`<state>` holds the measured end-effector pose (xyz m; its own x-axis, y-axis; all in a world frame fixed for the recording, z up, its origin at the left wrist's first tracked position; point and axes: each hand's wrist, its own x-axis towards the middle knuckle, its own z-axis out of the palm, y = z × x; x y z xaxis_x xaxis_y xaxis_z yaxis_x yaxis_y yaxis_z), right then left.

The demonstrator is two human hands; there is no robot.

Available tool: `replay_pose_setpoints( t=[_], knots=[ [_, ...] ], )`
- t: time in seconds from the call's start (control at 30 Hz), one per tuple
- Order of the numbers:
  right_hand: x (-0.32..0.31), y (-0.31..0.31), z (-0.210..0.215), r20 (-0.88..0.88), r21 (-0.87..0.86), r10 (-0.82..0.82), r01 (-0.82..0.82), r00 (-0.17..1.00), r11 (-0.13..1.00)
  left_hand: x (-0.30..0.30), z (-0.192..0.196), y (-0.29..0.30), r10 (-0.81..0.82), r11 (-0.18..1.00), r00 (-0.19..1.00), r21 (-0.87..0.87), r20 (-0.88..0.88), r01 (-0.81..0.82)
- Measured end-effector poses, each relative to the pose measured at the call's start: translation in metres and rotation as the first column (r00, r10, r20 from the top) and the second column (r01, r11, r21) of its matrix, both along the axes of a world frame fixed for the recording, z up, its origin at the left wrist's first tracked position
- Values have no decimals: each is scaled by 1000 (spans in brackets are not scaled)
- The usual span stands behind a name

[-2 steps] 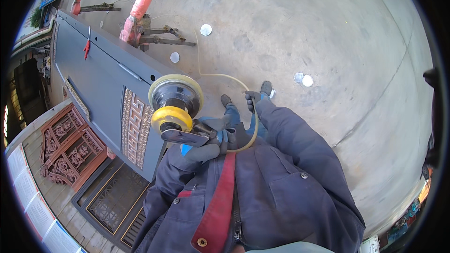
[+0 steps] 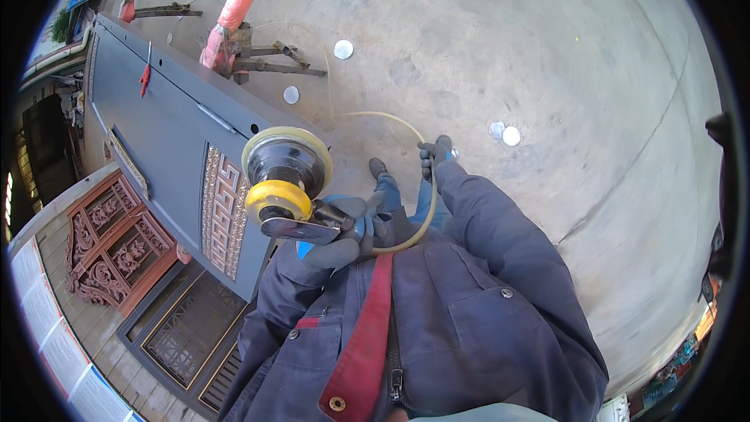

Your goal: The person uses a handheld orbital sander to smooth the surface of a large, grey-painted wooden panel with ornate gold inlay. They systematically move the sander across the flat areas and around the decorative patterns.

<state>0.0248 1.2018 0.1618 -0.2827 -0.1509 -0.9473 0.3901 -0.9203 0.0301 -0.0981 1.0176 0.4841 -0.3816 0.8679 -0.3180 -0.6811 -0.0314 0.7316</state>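
My left hand (image 2: 336,250), in a grey and blue glove, is wrapped round the handle end of an air sander (image 2: 291,166). The sander has a black body, a yellow collar and a round pad turned away from me, and a flat lever sticks out beside the glove. From its rear end a pale hose (image 2: 423,228) loops up to my right hand (image 2: 431,158). That gloved hand is closed on the hose, well apart from the sander. Just left of the sander lies a grey metal door panel (image 2: 176,121) with a patterned metallic strip (image 2: 224,215).
Pink-wrapped posts (image 2: 238,8) on metal stands rise at the far left, beside the panel. Red carved panels (image 2: 121,242) and a dark lattice panel (image 2: 195,328) lie at the left. White discs (image 2: 511,136) dot the concrete floor (image 2: 594,70). The hose trails across the floor.
My right hand has moved slightly right and away from me, pulling the hose loop with it. The sander in my left hand has shifted a little left.
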Motion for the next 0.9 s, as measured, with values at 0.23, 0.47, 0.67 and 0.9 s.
replay_pose_setpoints(
  t=[0.23,0.47,0.67,0.9],
  knots=[
    [94,178,78,-136,200,-361,382,923,902,12,-4,-4,246,959,939,79,241,-271],
    [172,173,140,-296,326,-607,675,738,662,22,-4,-41,-121,991,990,-47,78,125],
    [310,67,219,-263,665,-739,671,621,328,64,-82,-65,-424,873,866,376,266,312],
    [492,-118,327,-165,792,-951,609,260,30,158,-92,-86,-714,658,650,567,260,496]
  ],
)
